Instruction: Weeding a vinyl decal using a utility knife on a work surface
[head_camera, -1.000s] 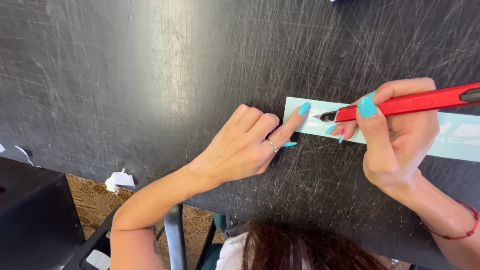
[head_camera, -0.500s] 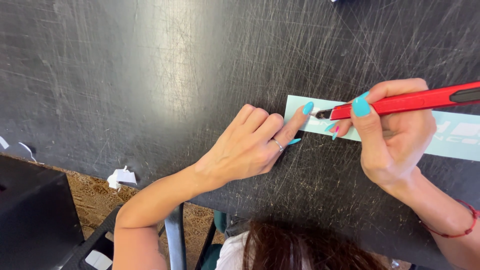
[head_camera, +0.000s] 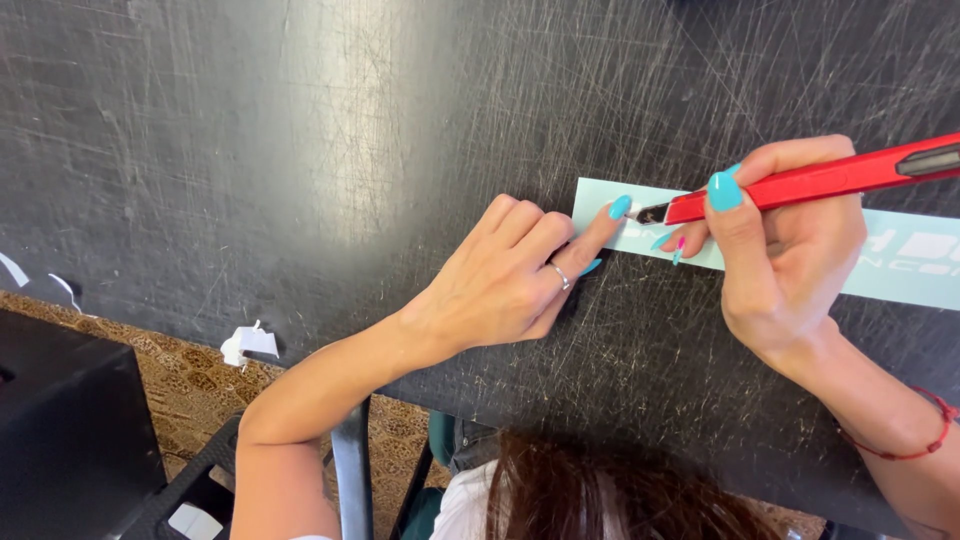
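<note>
A pale blue-green paper strip (head_camera: 900, 275) with white lettering lies on the scratched black table (head_camera: 300, 150), running off to the right. My left hand (head_camera: 510, 280), wearing a ring, presses its index fingertip on the strip's left end. My right hand (head_camera: 790, 250) grips a red utility knife (head_camera: 810, 180) like a pen. The knife's dark blade tip touches the strip just right of my left fingertip. Turquoise nails show on both hands.
The table's near edge runs diagonally from left to lower right. Below it lie a patterned brown floor (head_camera: 180, 390), a crumpled white paper scrap (head_camera: 245, 343), a black box (head_camera: 60, 440) at lower left and a chair frame (head_camera: 350, 470). A red cord bracelet (head_camera: 915, 445) circles my right wrist.
The knife tip has slid slightly left along the strip, closer to my left index fingertip. My left hand stays pressed on the strip's end.
</note>
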